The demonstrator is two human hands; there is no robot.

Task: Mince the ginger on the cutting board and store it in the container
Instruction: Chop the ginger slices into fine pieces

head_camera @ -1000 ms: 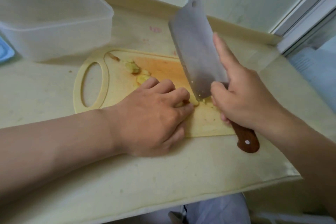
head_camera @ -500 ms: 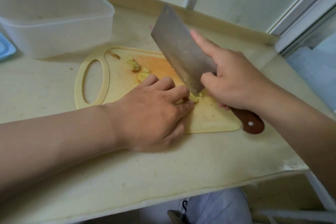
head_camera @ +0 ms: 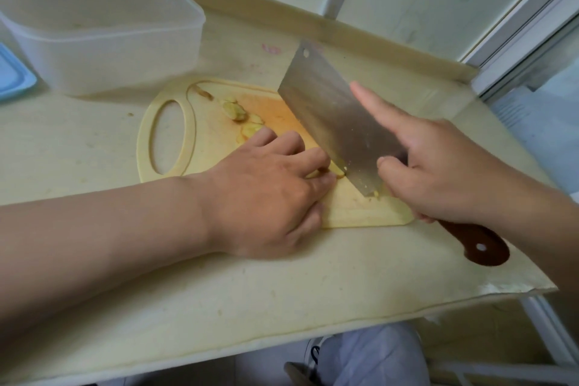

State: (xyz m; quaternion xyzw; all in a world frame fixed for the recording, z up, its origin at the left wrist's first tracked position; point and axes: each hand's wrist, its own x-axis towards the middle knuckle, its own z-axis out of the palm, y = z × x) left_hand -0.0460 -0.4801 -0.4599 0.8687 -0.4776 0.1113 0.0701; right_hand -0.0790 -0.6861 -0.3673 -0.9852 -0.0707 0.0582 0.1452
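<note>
- One left hand lay on the cutting board, fingers curled and knuckles raised, pinning a single ginger piece under its fingertips.
- One right hand clenched the brown handle of the only cleaver, with the forefinger stretched along the far side of the blade and the thumb on the near face.
- The blade pointed toward 11 o'clock. Its edge met the board just beside the left fingertips and touched the ginger piece.
- About four loose ginger slices sat at the board's 11 o'clock, just beyond the left hand, with one thin sliver farther out near the handle hole.
- Small yellow bits clung to the heel of the blade.
- One clear plastic container stood at 10 o'clock from the board, lid off, apart from the board's edge.
- One blue lid lay at 9 o'clock from the container, cut off by the frame.
- Everything rested on one pale countertop.
</note>
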